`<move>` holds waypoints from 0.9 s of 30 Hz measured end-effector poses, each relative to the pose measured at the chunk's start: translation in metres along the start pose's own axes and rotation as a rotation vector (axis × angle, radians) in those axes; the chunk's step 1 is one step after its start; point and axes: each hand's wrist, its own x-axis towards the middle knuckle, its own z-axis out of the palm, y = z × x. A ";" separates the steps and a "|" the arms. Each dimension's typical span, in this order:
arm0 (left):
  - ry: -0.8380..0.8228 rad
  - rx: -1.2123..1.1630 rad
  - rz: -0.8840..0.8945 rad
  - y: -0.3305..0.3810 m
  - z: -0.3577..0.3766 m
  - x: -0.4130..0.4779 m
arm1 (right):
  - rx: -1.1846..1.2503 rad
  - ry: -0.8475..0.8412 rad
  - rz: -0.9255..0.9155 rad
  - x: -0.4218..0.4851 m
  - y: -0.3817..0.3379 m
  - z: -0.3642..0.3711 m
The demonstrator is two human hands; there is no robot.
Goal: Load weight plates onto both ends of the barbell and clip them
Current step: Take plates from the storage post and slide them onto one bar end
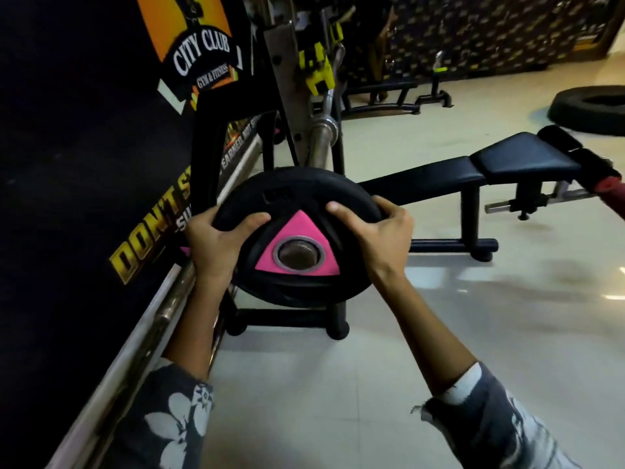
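I hold a black weight plate [297, 201] with a pink triangle and a steel-ringed centre hole, upright in front of me. My left hand [216, 242] grips its left rim and my right hand [375, 231] grips its right rim. Just beyond the plate's top edge the chrome sleeve of the barbell [321, 143] points toward me, resting on the rack with yellow hooks [319, 74]. The sleeve's near end is hidden behind the plate. No clip is visible.
A black decline bench [473, 167] stretches to the right of the rack. A steel rail [142, 333] runs along the dark banner wall on the left. A large tyre [588, 108] lies on the pale tiled floor at far right.
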 end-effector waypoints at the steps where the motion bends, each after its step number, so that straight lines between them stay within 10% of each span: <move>1: 0.010 0.017 0.000 -0.003 0.004 0.008 | 0.009 -0.007 0.003 0.010 0.003 0.004; 27: -0.094 0.046 0.074 -0.144 0.181 0.261 | -0.048 0.173 -0.098 0.291 0.109 0.124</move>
